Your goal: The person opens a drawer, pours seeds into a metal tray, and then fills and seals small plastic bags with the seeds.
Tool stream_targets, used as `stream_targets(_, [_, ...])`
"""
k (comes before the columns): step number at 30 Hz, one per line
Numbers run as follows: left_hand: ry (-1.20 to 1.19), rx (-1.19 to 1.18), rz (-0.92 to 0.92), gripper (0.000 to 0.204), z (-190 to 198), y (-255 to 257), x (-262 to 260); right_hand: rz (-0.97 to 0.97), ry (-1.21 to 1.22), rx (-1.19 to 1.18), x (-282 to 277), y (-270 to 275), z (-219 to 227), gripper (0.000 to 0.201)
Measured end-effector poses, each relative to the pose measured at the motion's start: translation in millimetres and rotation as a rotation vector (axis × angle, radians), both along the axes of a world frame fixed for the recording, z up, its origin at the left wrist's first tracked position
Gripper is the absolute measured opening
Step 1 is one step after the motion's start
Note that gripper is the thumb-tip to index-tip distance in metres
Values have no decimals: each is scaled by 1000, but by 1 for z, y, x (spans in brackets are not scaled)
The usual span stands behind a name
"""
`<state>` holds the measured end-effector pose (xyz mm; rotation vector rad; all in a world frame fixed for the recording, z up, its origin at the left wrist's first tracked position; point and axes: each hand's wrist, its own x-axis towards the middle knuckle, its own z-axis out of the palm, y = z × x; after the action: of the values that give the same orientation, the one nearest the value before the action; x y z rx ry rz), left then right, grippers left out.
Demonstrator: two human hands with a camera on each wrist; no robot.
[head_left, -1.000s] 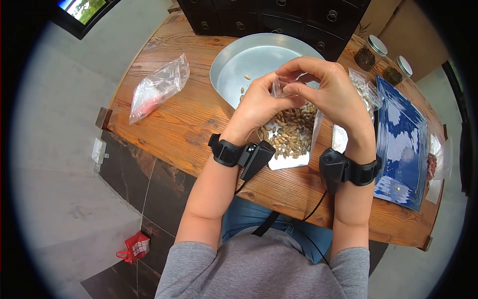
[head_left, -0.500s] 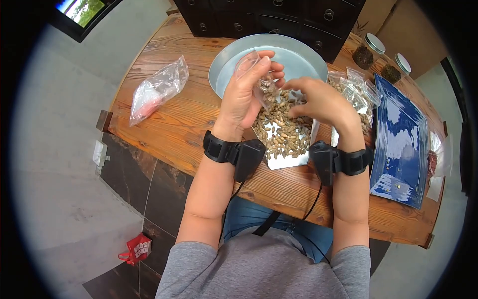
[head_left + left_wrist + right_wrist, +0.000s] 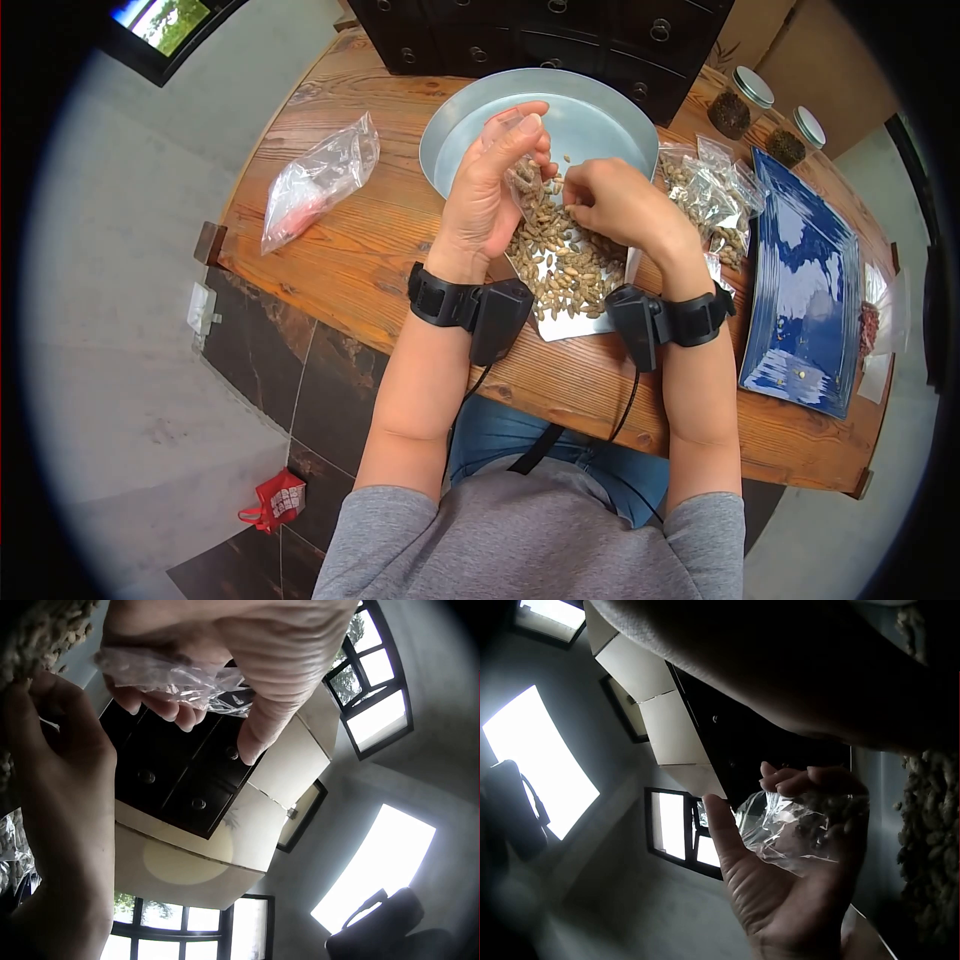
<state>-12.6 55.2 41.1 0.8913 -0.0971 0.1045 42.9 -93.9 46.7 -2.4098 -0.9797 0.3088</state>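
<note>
In the head view my left hand (image 3: 480, 200) holds a small clear bag (image 3: 524, 180) with some brown pods in it. The left wrist view shows the bag (image 3: 169, 675) lying across the palm, fingers curled behind it and thumb apart; it appears in the right wrist view too (image 3: 795, 832). My right hand (image 3: 635, 210) is just right of the bag, thumb and fingertips together over the loose pods (image 3: 570, 270). In the left wrist view a small pale piece, seemingly a pod (image 3: 28, 682), shows at those fingertips. Loose pods cover a white tray (image 3: 578, 328).
A round metal pan (image 3: 590, 92) sits behind the pods, before a dark drawer cabinet (image 3: 540, 45). Left lies a clear bag with pink contents (image 3: 305, 205). Rightward are filled clear bags (image 3: 705, 190), a blue tray (image 3: 805, 290) and two lidded jars (image 3: 732, 112) (image 3: 786, 150).
My hands were close together at the bag, then parted. The right hand moved down to the pods, and its fingers have since come together, slightly left. The left hand still holds the bag.
</note>
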Motion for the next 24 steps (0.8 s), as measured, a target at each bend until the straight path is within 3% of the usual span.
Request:
stream_targets(3, [35,149,72,38,2,-5,-1,-41,-15,125,2,-10,15,11])
stream_targets(5, [12,447,109,33,2,-12,-3,-86,-29,233,1,-15,26,10])
stream_targets(7, [36,463,57,31,-3,-12,-1,-127,-73,439,-3,-20,39,13])
stream_targets(9, [61,585,-26,32,-6,-13,0,-107,-138,481,-9,-20,46,14])
stream_targets(12, [50,534,-78,36,-3,-16,-1,74,-110,552,-18,-13,52,12])
stream_targets(16, [9,535,-89,42,-1,-17,-3,114,-198,512,-23,-7,50,13])
stream_targets(19, [-4,512,-88,47,-1,-18,-4,100,-155,559,-23,-7,49,14])
stream_targets(23, [10,495,-8,33,3,-16,-4,68,-178,667,-20,-6,50,15])
stream_targets(24, [37,460,42,29,3,-13,-3,-33,-152,702,-17,-6,49,15])
